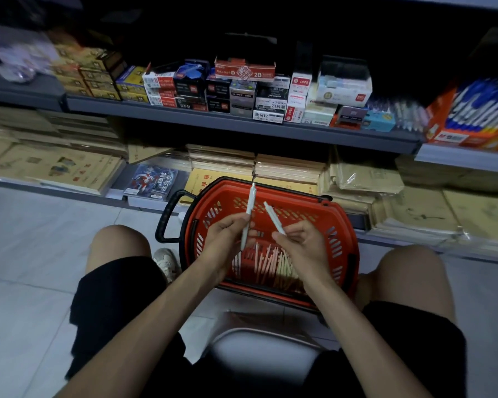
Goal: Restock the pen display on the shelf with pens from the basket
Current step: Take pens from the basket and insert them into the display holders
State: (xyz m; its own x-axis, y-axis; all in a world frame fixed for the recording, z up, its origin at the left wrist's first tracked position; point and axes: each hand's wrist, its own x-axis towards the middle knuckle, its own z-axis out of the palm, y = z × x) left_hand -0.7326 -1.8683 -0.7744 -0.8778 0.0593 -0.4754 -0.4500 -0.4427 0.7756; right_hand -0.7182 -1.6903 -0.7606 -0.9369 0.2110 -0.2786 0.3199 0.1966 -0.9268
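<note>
Red basket (341, 225), pens (270, 262) partly behind hands (227, 234) (302, 242)

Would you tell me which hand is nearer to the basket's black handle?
Left. The left hand is just right of the black handle; the right hand is farther right, over the middle of the basket.

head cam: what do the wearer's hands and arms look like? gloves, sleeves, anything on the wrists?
Left hand and right hand are bare: no gloves, and no rings, watch or bands that I can see. Left forearm and right forearm show no sleeves up to the frame edge. Also worn: black shorts.
</note>
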